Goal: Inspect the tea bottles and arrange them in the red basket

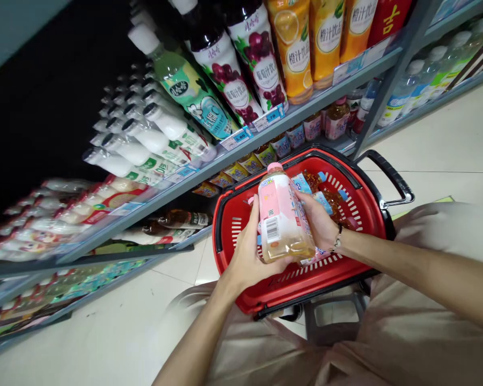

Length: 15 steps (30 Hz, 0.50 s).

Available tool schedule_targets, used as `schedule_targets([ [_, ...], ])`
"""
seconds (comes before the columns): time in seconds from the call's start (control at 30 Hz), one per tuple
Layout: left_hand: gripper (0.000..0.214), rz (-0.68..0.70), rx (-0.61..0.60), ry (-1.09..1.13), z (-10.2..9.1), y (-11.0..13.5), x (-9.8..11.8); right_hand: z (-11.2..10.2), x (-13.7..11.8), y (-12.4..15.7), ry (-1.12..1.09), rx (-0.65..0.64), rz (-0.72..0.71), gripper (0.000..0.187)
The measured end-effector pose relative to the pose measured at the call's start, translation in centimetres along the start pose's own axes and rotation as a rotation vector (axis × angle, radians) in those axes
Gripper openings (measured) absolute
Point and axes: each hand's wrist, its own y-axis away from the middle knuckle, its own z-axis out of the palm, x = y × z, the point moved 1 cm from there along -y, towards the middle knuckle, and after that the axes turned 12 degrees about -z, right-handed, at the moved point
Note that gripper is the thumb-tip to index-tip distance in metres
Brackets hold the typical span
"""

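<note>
A bottle (280, 217) with a pink cap, a pink-and-white label and pale yellow drink is held upright over a red shopping basket (346, 268). My left hand (247, 252) wraps round its left side and bottom. My right hand (320, 220), with a bracelet at the wrist, grips its right side. Inside the basket lie other bottles with blue caps (322, 193) and amber drink. The basket's black handle (390, 179) sticks out to the right.
Grey shop shelves (225, 161) run along the left and top, packed with white milk-drink bottles (145, 142), grape juice bottles (241, 64) and orange juice bottles (306, 48). A pale tiled floor (446, 139) lies beyond the basket. My knees in beige trousers are below.
</note>
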Motion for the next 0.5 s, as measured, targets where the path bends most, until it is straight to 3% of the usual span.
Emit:
schedule_targets([
  [0.17, 0.124, -0.072, -0.072, 0.049, 0.17, -0.23, 0.13, 0.32, 0.00, 0.48, -0.111, 0.069, 0.172, 0.064],
  [0.5, 0.148, -0.217, -0.119, 0.168, 0.84, 0.00, 0.59, -0.15, 0.52, 0.52, -0.020, 0.011, 0.096, 0.065],
])
